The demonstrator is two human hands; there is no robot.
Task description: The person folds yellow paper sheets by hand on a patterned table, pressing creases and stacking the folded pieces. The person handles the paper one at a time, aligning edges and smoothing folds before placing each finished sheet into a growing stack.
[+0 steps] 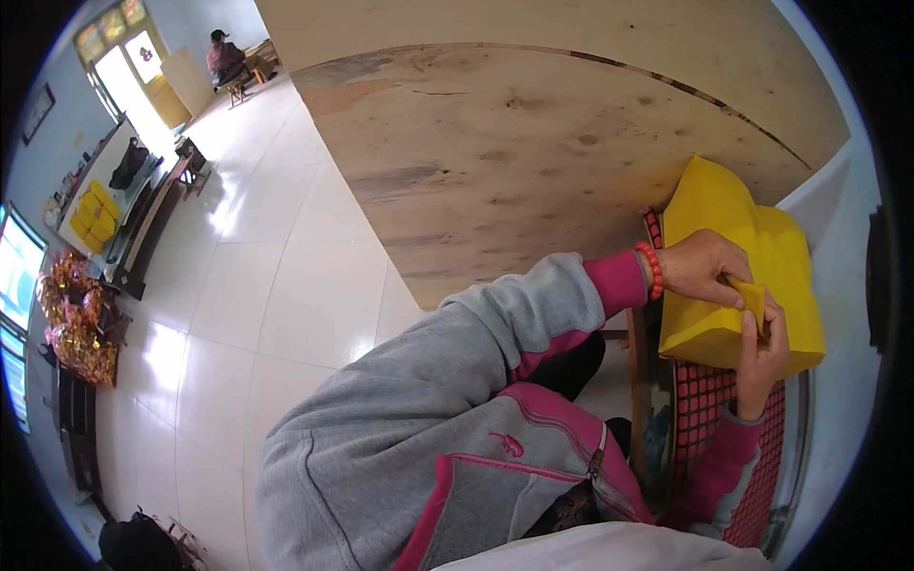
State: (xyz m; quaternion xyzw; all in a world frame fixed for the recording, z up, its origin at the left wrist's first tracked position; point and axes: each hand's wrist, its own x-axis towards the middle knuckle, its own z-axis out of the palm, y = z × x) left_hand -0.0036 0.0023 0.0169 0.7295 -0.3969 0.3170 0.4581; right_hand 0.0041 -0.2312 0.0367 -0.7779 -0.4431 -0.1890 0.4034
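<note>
A small folded piece of yellow paper (753, 299) is pinched between my two hands at the right. My left hand (703, 264), with a red bead bracelet (651, 270) at the wrist, reaches across and grips its upper edge. From below, my right hand (765, 350) closes its thumb and fingers on the lower side of the same piece. Right behind both hands stands a large yellow block (709, 205), perhaps a stack of paper, with a stepped top. Under it lies a black and red patterned cover (700, 409). My fingers partly hide the folded piece.
A large plywood board (495, 171) fills the upper middle, beside the yellow block. A pale wall (843, 247) bounds the right. Glossy tiles (286, 295) spread to the left. Yellow bundles (95, 217) lie on a far-left bench. Another person (227, 59) sits by the far door.
</note>
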